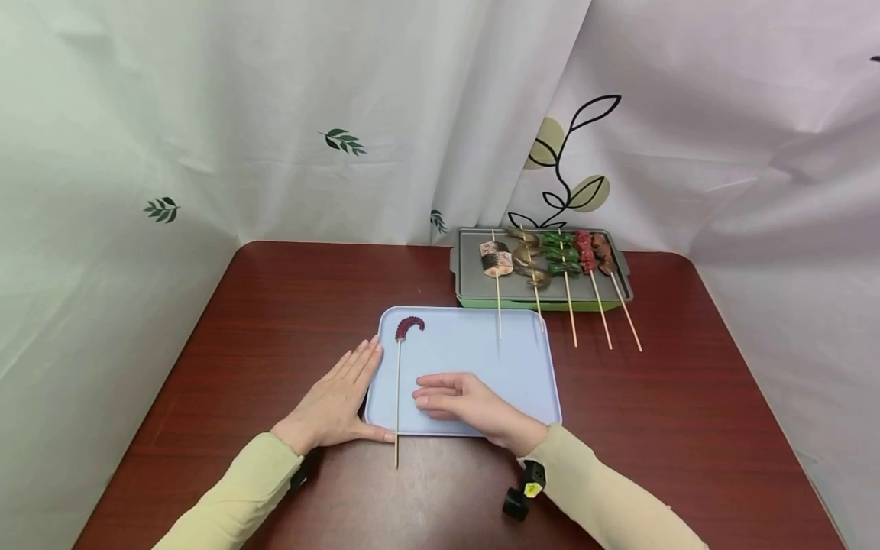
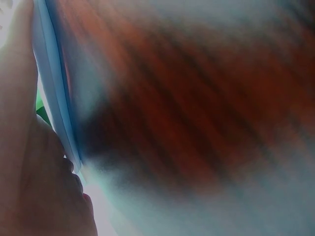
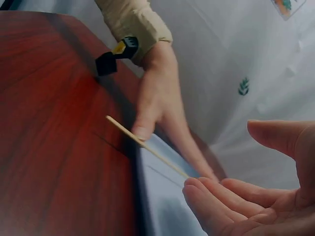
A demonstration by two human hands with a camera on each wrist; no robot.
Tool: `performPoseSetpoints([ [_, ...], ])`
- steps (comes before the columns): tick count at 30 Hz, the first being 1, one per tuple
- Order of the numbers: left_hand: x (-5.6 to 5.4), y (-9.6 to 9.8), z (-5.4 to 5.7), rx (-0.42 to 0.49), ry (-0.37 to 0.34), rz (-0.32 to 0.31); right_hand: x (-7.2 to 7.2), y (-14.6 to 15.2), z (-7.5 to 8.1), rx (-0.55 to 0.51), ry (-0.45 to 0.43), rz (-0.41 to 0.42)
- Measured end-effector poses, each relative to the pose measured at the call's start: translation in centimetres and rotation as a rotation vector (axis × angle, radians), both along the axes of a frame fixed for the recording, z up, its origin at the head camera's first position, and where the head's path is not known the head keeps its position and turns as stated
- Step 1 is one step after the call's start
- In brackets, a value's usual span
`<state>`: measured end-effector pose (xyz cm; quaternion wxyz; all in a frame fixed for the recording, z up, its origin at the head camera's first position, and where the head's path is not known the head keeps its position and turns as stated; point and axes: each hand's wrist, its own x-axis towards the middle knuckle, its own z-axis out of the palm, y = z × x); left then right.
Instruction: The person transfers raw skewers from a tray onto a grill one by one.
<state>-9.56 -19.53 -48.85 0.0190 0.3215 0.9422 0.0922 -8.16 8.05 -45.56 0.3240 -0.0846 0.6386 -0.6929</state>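
Note:
A pale blue tray (image 1: 474, 344) lies on the table. On its left side is a skewer (image 1: 397, 382) topped by a curled dark red piece resembling an octopus tentacle; the bare stick end juts past the near rim. My left hand (image 1: 333, 405) rests along the tray's left edge, fingers straight and thumb spread to the near corner beside the stick. In the left wrist view, the tray's rim (image 2: 54, 64) runs alongside that hand. Over the tray's middle, right of the skewer, hovers my right hand (image 1: 464, 401), its fingers loosely bent around nothing.
Behind the tray, at the back right, stands a grey-topped grill (image 1: 474, 286) with a green base. Several loaded skewers (image 1: 564, 256) lie across it, their sticks reaching forward, some over the tray's far edge. White curtains (image 1: 275, 114) enclose the brown table (image 1: 289, 298).

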Motion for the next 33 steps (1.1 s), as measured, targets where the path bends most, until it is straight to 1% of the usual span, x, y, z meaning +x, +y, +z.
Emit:
performPoseSetpoints([
  [5, -0.1, 0.0, 0.0, 0.000, -0.011, 0.000, 0.0, -0.8, -1.1, -0.072, -0.095, -0.011],
  [9, -0.1, 0.0, 0.1, -0.001, -0.008, 0.000, 0.0, -1.5, -1.7, -0.123, -0.150, -0.014],
  [16, -0.1, 0.0, 0.2, -0.003, -0.024, 0.004, 0.1, -2.3, -2.2, -0.155, -0.200, -0.006],
  [19, -0.1, 0.0, 0.2, -0.008, -0.026, 0.007, 0.2, -2.5, -2.1, -0.152, -0.203, -0.003],
  [22, -0.1, 0.0, 0.2, -0.009, -0.023, 0.010, 0.3, -2.7, -2.0, -0.137, -0.187, -0.012],
  [28, 0.0, 0.1, 0.0, 0.004, 0.005, -0.001, 0.6, -2.9, -2.1, -0.070, -0.122, -0.094],
  [33, 0.0, 0.0, 0.0, 0.009, 0.012, -0.006, 0.9, -2.7, -1.8, -0.024, -0.080, -0.152],
])
